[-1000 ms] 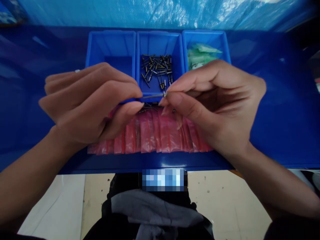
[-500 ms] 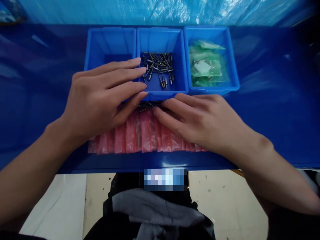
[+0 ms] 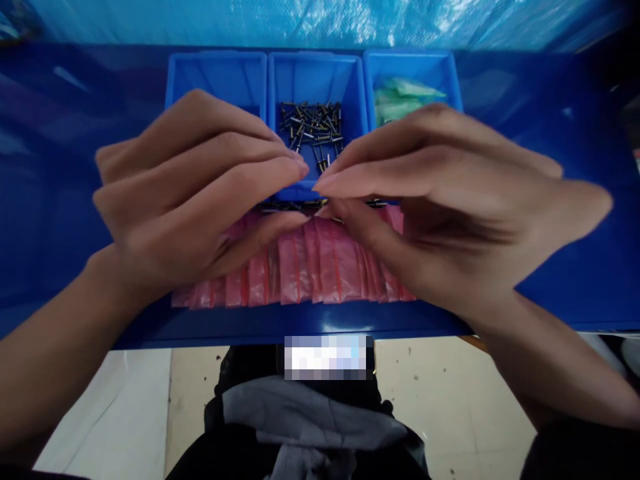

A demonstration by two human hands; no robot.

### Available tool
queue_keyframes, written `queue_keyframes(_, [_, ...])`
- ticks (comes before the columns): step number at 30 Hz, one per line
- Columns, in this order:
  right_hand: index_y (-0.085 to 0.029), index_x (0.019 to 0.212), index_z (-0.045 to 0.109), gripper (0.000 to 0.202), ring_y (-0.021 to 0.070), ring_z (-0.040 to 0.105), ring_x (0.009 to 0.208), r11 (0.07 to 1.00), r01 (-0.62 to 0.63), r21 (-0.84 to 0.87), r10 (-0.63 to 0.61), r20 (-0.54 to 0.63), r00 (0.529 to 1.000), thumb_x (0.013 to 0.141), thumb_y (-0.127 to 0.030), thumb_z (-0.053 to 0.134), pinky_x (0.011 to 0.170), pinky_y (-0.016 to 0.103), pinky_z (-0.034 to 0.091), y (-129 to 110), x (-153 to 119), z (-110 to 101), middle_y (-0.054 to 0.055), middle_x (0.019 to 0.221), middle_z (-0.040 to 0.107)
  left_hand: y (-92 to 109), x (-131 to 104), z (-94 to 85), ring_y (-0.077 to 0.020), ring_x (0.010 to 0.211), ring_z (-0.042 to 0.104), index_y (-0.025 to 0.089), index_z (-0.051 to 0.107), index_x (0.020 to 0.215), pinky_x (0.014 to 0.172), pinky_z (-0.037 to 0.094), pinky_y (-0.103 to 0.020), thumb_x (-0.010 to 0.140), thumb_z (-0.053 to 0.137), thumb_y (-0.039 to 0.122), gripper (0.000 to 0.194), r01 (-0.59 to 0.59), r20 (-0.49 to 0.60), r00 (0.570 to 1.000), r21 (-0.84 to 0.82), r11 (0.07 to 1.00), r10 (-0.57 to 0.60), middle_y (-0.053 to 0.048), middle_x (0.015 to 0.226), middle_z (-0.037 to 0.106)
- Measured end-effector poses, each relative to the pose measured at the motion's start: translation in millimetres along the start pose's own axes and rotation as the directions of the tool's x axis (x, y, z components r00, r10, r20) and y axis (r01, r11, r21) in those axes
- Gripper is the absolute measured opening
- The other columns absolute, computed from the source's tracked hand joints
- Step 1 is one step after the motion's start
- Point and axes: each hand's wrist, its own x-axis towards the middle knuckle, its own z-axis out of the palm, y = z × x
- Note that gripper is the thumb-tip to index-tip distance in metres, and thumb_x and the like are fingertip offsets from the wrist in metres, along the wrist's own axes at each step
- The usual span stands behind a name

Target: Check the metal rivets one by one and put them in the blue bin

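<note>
My left hand hovers over the row of pink plastic bags, its fingers stretched out and its thumb apart from them. My right hand is pinched beside its fingertips; a small bit of something shows there, too small to make out. Dark rivets lie along the top ends of the bags, partly hidden by both hands. Just beyond, the middle blue bin holds many loose rivets.
The left blue bin is partly covered by my left hand. Green bags lie in the right blue bin, behind my right hand. The blue table's front edge runs below the bags. A blurred-out screen sits below it.
My right hand has lifted and turned, now covering part of the right bin. My left hand has risen a little, its fingers more bent. More of the pink bags shows at the right.
</note>
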Motion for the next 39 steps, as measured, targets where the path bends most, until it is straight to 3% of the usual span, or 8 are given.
queue_keyframes(2, [-0.029, 0.105, 0.079, 0.030, 0.0196, 0.077, 0.102, 0.984, -0.123, 0.125, 0.126, -0.012, 0.992, 0.100, -0.007, 0.060, 0.081, 0.036, 0.069, -3.6, -1.9, 1.4, 0.003, 0.105, 0.080, -1.4, -2.1, -4.3, -0.0323, 0.121, 0.076, 0.027, 0.061, 0.143, 0.093, 0.071, -0.054, 0.099, 0.072, 0.038, 0.047, -0.013, 0.035, 0.999, 0.011, 1.000, 0.012, -0.001, 0.130, 0.076])
queue_keyframes(8, [-0.028, 0.108, 0.080, 0.021, 0.0192, 0.076, 0.098, 0.928, -0.210, 0.307, 0.234, -0.045, 0.971, 0.096, -0.013, 0.072, 0.073, 0.028, 0.069, -2.5, -9.3, 7.2, 0.000, 0.107, 0.078, -3.9, -5.9, -9.1, -0.0299, 0.114, 0.078, 0.035, 0.066, 0.133, 0.089, 0.071, -0.050, 0.097, 0.073, 0.034, 0.036, -0.034, 0.029, 0.999, -0.026, 0.999, 0.034, 0.004, 0.128, 0.076])
queue_keyframes(14, [-0.025, 0.104, 0.077, 0.017, 0.0186, 0.076, 0.104, 0.850, -0.324, 0.416, 0.336, 0.045, 0.941, 0.100, -0.010, 0.068, 0.086, 0.032, 0.071, -6.2, -6.8, 6.5, 0.000, 0.111, 0.076, -5.3, -4.1, -9.0, -0.0311, 0.109, 0.078, 0.022, 0.064, 0.138, 0.084, 0.071, -0.049, 0.097, 0.072, 0.028, 0.043, -0.083, 0.029, 0.996, -0.070, 0.994, 0.085, -0.005, 0.124, 0.077])
queue_keyframes(19, [-0.022, 0.103, 0.080, 0.016, 0.0174, 0.075, 0.087, 0.911, -0.221, 0.347, 0.262, -0.076, 0.962, 0.093, -0.009, 0.076, 0.074, 0.030, 0.067, 0.0, -7.4, 8.7, 0.001, 0.097, 0.077, -8.9, -8.9, -14.4, -0.0297, 0.114, 0.076, 0.029, 0.057, 0.151, 0.092, 0.067, -0.047, 0.097, 0.075, 0.028, 0.057, 0.006, 0.085, 0.996, -0.060, 0.998, -0.001, -0.004, 0.130, 0.076])
queue_keyframes(25, [-0.029, 0.097, 0.081, 0.018, 0.0149, 0.074, 0.073, 0.899, -0.316, 0.304, 0.360, -0.099, 0.928, 0.091, -0.012, 0.082, 0.069, 0.028, 0.067, -2.8, -5.6, 7.8, -0.006, 0.089, 0.079, -8.5, -13.4, -17.4, -0.0232, 0.106, 0.079, 0.045, 0.062, 0.144, 0.083, 0.060, -0.040, 0.101, 0.068, 0.043, 0.043, 0.258, 0.246, 0.942, -0.090, 0.962, -0.229, 0.007, 0.124, 0.079])
queue_keyframes(33, [-0.021, 0.102, 0.082, 0.018, 0.0115, 0.077, 0.079, 0.891, -0.254, 0.377, 0.320, -0.123, 0.939, 0.090, -0.008, 0.082, 0.075, 0.024, 0.069, -4.1, -7.7, 12.5, -0.005, 0.091, 0.080, -3.0, -8.7, -8.6, -0.0246, 0.094, 0.079, 0.038, 0.075, 0.119, 0.081, 0.060, -0.042, 0.100, 0.064, 0.046, 0.023, 0.293, 0.131, 0.952, -0.119, 0.949, -0.278, 0.004, 0.117, 0.081])
queue_keyframes(36, [-0.023, 0.101, 0.083, 0.020, 0.0116, 0.076, 0.075, 0.889, -0.236, 0.393, 0.309, -0.135, 0.941, 0.088, -0.008, 0.083, 0.073, 0.024, 0.069, -4.0, -7.2, 11.8, -0.006, 0.090, 0.081, 0.7, -6.1, -10.9, -0.0236, 0.101, 0.079, 0.037, 0.072, 0.124, 0.083, 0.059, -0.039, 0.099, 0.069, 0.043, 0.025, 0.329, 0.100, 0.943, -0.119, 0.937, -0.318, 0.004, 0.119, 0.080])
queue_keyframes(39, [-0.025, 0.099, 0.083, 0.024, 0.0122, 0.077, 0.075, 0.891, -0.269, 0.367, 0.332, -0.121, 0.935, 0.087, -0.005, 0.083, 0.072, 0.024, 0.069, -5.0, -6.4, 11.5, -0.006, 0.089, 0.081, 2.8, -6.0, -12.0, -0.0236, 0.100, 0.079, 0.032, 0.070, 0.125, 0.080, 0.058, -0.037, 0.100, 0.071, 0.037, 0.026, 0.252, 0.076, 0.966, -0.089, 0.964, -0.246, 0.001, 0.118, 0.080])
